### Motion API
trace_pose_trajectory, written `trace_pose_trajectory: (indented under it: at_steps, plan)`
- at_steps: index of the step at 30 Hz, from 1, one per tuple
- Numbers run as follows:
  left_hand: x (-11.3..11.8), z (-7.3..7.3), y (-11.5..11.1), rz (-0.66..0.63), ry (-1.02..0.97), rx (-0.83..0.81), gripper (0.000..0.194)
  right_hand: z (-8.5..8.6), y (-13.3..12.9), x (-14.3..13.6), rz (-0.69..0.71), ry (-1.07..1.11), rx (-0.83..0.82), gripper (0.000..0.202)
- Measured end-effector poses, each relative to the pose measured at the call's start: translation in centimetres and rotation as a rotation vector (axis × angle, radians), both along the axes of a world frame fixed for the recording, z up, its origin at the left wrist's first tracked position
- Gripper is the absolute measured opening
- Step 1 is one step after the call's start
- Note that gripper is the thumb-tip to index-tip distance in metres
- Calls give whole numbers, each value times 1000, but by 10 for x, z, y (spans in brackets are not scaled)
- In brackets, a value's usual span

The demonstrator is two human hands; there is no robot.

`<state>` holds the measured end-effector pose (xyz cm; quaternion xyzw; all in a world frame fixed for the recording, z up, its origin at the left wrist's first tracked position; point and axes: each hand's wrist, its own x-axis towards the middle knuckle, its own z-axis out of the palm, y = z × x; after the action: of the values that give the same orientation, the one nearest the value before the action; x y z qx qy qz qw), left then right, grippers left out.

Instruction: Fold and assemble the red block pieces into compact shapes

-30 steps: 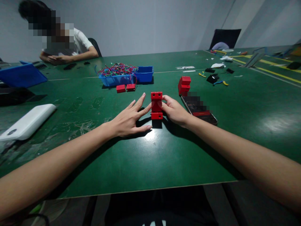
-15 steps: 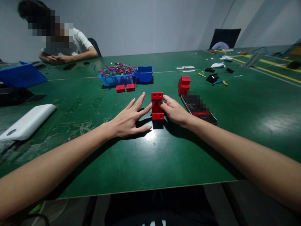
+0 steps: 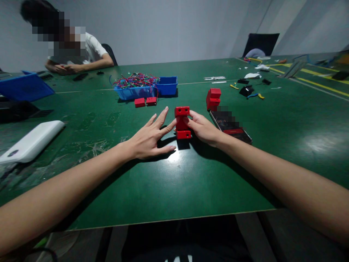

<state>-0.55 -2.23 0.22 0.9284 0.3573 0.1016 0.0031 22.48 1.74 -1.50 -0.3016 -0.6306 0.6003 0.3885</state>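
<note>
A red block-like piece (image 3: 183,123) with small round holes stands upright near the middle of the green table (image 3: 174,189). My right hand (image 3: 204,127) grips its right side, with the thumb across its front. My left hand (image 3: 152,138) is spread on the left, palm down, and one fingertip meets the piece's left edge. Farther back on the right another red piece (image 3: 213,99) stands beside a dark phone (image 3: 231,127). Two small red blocks (image 3: 140,102) lie in front of the blue bins.
A blue bin (image 3: 133,93) heaped with wires adjoins another blue bin (image 3: 167,86). A white device (image 3: 34,142) lies left. Pliers (image 3: 255,96) and black scraps lie at back right. Across the table sits a person (image 3: 92,47), forearms on it.
The red piece in my right hand has tilted or turned very slightly. Both hands have stayed in nearly the same place.
</note>
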Motion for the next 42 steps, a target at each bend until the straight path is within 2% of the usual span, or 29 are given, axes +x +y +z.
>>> trace_pose_trajectory:
  at_steps: [6,11,25,33,42]
  plan:
    - [-1,-1,0,1,-2,-5,92,-1,0,1,26,25,-10,35]
    - [0,-1,0,9,7,-5,91,1,0,1,-11,-3,4,38]
    - [-1,0,0,8,7,-18,90,5,-2,-2,-85,-69,2,25]
    - [-1,-2,1,8,4,-4,91,0,1,0,-17,-14,5,32]
    - [-1,-3,2,-14,-30,7,91,-2,2,1,-11,-11,9,33]
